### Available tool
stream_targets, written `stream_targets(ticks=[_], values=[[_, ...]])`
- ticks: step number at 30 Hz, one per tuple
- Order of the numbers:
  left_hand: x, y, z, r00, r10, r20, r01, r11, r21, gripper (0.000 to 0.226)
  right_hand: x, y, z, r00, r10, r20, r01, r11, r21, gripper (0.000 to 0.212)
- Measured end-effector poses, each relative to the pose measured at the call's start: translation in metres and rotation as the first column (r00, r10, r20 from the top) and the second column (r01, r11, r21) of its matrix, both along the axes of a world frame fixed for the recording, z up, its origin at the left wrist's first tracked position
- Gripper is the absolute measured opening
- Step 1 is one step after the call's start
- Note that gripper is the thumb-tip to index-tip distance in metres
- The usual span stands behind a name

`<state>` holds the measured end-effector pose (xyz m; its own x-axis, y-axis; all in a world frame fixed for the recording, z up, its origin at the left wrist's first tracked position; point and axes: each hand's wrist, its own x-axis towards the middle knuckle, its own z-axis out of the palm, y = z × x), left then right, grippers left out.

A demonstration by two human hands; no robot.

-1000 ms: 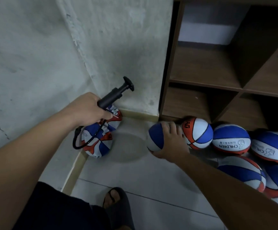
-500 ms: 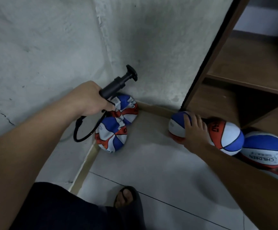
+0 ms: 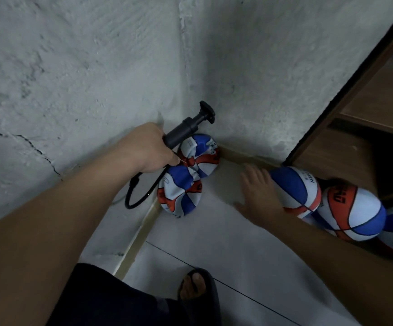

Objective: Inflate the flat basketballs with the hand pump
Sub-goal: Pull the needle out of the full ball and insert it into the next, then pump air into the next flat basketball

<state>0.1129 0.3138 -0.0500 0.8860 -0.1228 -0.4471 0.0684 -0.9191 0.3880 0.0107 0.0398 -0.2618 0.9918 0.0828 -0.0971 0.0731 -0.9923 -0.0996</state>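
My left hand (image 3: 147, 150) grips the barrel of a black hand pump (image 3: 186, 129), whose handle points up and to the right and whose black hose (image 3: 139, 196) loops below my wrist. Just behind the pump, two crumpled flat basketballs (image 3: 186, 177) in blue, white and red lie in the wall corner. My right hand (image 3: 257, 194) hovers flat with fingers spread over the floor, beside a round blue, white and orange basketball (image 3: 296, 188) and holding nothing.
More inflated basketballs (image 3: 353, 212) crowd the floor at the right, against a brown wooden shelf unit (image 3: 364, 128). Rough grey walls (image 3: 97, 67) meet at the corner, with a tan baseboard (image 3: 139, 238). My sandalled foot (image 3: 196, 290) rests on the tiled floor.
My right hand has let go of the round basketball and slid left of it, now flat and spread. The view has swung left toward the corner. The left hand still holds the pump.
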Motion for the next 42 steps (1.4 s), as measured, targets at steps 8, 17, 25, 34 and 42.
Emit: stream_targets(ticks=[8,17,25,34,42], values=[[-0.001,0.004,-0.009,1.0,0.006,0.022,-0.006,1.0,-0.01,0.025,0.079,0.116,-0.007,0.957,0.081,-0.278,0.124,0.752,0.647,0.104],[0.005,0.005,-0.01,0.999,0.013,0.046,-0.012,1.0,-0.019,0.043,0.073,0.119,-0.028,0.974,0.032,-0.224,0.081,0.875,0.477,0.127],[0.0,-0.01,0.001,1.0,-0.004,0.027,0.004,1.0,0.013,0.027,0.027,0.102,-0.015,0.992,-0.007,-0.127,0.056,0.919,0.389,0.06],[-0.028,-0.077,0.024,0.979,-0.19,-0.072,0.181,0.976,-0.123,0.018,-0.104,0.034,0.015,0.941,-0.228,-0.251,0.339,0.64,0.689,0.025],[-0.068,-0.145,0.045,0.911,-0.413,-0.019,0.403,0.896,-0.185,0.015,-0.187,-0.042,0.072,0.882,-0.399,-0.251,0.371,0.258,0.892,0.035]])
